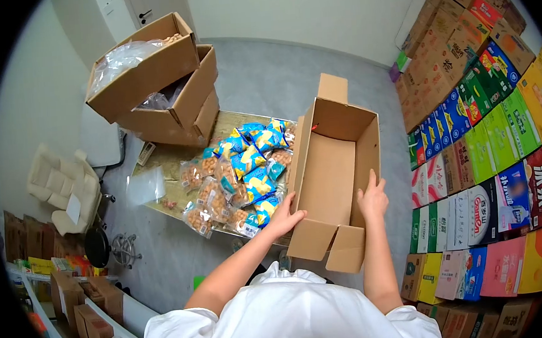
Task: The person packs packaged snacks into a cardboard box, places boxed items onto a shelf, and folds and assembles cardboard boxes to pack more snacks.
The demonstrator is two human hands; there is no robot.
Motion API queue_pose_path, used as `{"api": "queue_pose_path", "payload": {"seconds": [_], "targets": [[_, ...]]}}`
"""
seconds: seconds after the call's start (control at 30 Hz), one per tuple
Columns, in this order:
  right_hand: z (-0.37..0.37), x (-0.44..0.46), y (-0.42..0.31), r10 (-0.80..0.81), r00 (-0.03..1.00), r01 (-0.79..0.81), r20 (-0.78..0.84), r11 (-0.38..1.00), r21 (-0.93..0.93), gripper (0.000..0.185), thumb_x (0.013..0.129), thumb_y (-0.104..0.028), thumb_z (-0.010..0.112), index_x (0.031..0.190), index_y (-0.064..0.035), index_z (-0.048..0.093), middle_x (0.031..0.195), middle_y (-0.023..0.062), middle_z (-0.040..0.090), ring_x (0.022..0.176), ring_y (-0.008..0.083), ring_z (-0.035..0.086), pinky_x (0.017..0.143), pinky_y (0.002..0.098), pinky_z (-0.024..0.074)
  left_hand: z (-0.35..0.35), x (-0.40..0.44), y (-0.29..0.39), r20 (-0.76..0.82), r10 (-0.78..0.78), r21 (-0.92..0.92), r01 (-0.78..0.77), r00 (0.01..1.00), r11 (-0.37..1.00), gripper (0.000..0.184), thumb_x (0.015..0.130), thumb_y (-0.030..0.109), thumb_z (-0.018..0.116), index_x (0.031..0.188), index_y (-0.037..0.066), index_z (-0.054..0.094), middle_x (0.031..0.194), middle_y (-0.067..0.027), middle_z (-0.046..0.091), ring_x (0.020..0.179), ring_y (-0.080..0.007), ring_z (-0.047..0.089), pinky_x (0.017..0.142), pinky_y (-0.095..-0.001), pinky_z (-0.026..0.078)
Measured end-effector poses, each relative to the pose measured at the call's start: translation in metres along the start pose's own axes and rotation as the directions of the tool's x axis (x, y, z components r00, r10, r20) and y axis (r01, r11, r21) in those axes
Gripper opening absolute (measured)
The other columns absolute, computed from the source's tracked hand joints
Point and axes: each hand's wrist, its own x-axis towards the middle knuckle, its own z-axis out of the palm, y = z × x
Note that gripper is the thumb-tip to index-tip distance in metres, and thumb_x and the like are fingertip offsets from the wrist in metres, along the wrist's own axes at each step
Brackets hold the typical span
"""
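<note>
An open cardboard box (328, 177) stands at the right end of the table, its top flaps folded outward and its inside bare. My left hand (283, 219) holds the near left corner, thumb stretched toward the near flap and fingers against the outer wall. On the right wall near the front, my right hand (372, 198) grips the same box, its fingers pointing up along the side. Left of the box lie several blue-and-yellow snack bags (248, 161) and clear bags of brown nut-like snacks (213, 198).
Two stacked open cartons (152, 83) with clear plastic bags inside stand on the table's (166, 195) far left. Rows of colourful product cartons (471, 155) line the right wall. A cream office chair (65, 186) and a round black stool (97, 246) are on the left.
</note>
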Motion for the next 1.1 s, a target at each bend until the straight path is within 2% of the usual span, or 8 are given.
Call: {"api": "queue_pose_path", "payload": {"seconds": [0.3, 0.4, 0.47, 0.53, 0.67, 0.8, 0.93, 1.1], "targets": [[-0.002, -0.004, 0.001, -0.026, 0.996, 0.031, -0.089, 0.998, 0.054, 0.064, 0.079, -0.024, 0.068, 0.134, -0.0111, 0.040, 0.138, 0.0236, 0.033, 0.110, 0.0405, 0.053, 0.087, 0.0461, 0.0488, 0.001, -0.009, 0.004, -0.071, 0.058, 0.215, -0.042, 0.996, 0.976, 0.076, 0.084, 0.044, 0.054, 0.138, -0.003, 0.031, 0.137, -0.0276, 0.039, 0.128, -0.0398, 0.039, 0.106, -0.0422, 0.031], [-0.002, -0.006, -0.012, -0.259, 0.899, 0.203, -0.352, 0.961, -0.188, 0.055, 0.079, -0.023, 0.068, 0.128, -0.0083, 0.048, 0.142, 0.0245, 0.030, 0.123, 0.0423, 0.043, 0.096, 0.0446, 0.0439, 0.001, -0.013, 0.010, -0.135, 0.008, 0.318, 0.036, 0.991, 0.947, 0.077, 0.084, 0.049, 0.054, 0.138, -0.001, 0.033, 0.136, -0.0259, 0.041, 0.128, -0.0408, 0.037, 0.106, -0.0447, 0.030], [0.006, -0.008, -0.031, -0.438, 0.842, 0.519, -0.317, 0.818, 0.248, 0.051, 0.078, -0.023, 0.070, 0.124, -0.0073, 0.053, 0.144, 0.0248, 0.028, 0.127, 0.0431, 0.039, 0.101, 0.0452, 0.0400, -0.001, -0.018, 0.012, -0.190, 0.062, 0.488, 0.040, 0.980, 0.872, 0.078, 0.084, 0.054, 0.055, 0.137, 0.000, 0.035, 0.136, -0.0242, 0.041, 0.130, -0.0418, 0.033, 0.106, -0.0488, 0.029], [-0.007, -0.023, -0.071, -0.538, 0.836, 0.470, -0.106, 0.605, 0.643, 0.052, 0.078, -0.023, 0.070, 0.124, -0.0075, 0.054, 0.146, 0.0256, 0.024, 0.128, 0.0430, 0.038, 0.102, 0.0453, 0.0388, -0.006, -0.027, 0.029, -0.210, 0.071, 0.531, 0.053, 0.975, 0.846, 0.076, 0.083, 0.051, 0.057, 0.136, 0.000, 0.036, 0.135, -0.0248, 0.041, 0.130, -0.0424, 0.033, 0.105, -0.0494, 0.029], [0.007, -0.041, -0.118, -0.677, 0.725, 0.576, -0.128, 0.494, 0.651, 0.050, 0.076, -0.022, 0.070, 0.122, -0.0075, 0.057, 0.149, 0.0258, 0.017, 0.128, 0.0420, 0.039, 0.101, 0.0443, 0.0395, -0.025, -0.040, 0.045, -0.225, 0.170, 0.641, 0.015, 0.959, 0.768, 0.074, 0.082, 0.049, 0.060, 0.134, 0.002, 0.039, 0.136, -0.0239, 0.039, 0.130, -0.0433, 0.030, 0.104, -0.0513, 0.028], [0.018, -0.053, -0.134, -0.645, 0.763, 0.504, 0.038, 0.631, 0.590, 0.037, 0.071, -0.011, 0.066, 0.108, -0.0057, 0.066, 0.151, 0.0251, 0.010, 0.127, 0.0412, 0.041, 0.098, 0.0430, 0.0429, -0.060, -0.055, 0.039, -0.331, 0.462, 0.624, -0.176, 0.822, 0.761, 0.065, 0.078, 0.035, 0.066, 0.129, 0.002, 0.043, 0.132, -0.0219, 0.042, 0.123, -0.0404, 0.037, 0.102, -0.0483, 0.030], [0.022, -0.055, -0.140, -0.609, 0.793, 0.518, 0.037, 0.704, 0.486, 0.035, 0.069, -0.001, 0.059, 0.102, -0.0055, 0.066, 0.151, 0.0229, 0.014, 0.123, 0.0433, 0.044, 0.095, 0.0428, 0.0460, -0.098, -0.058, -0.004, -0.560, 0.302, 0.535, 0.058, 0.772, 0.843, 0.058, 0.074, 0.023, 0.069, 0.123, 0.002, 0.045, 0.125, -0.0203, 0.044, 0.116, -0.0383, 0.041, 0.101, -0.0459, 0.031], [0.021, -0.063, -0.150, -0.576, 0.803, 0.480, 0.156, 0.779, 0.403, 0.031, 0.073, -0.002, 0.060, 0.103, -0.0041, 0.066, 0.146, 0.0241, 0.027, 0.122, 0.0419, 0.045, 0.096, 0.0434, 0.0450, -0.143, -0.045, -0.083, -0.684, 0.091, 0.470, 0.343, 0.724, 0.813, 0.078, 0.068, 0.028, 0.076, 0.130, 0.001, 0.036, 0.128, -0.0236, 0.040, 0.120, -0.0397, 0.038, 0.103, -0.0473, 0.029]]}}
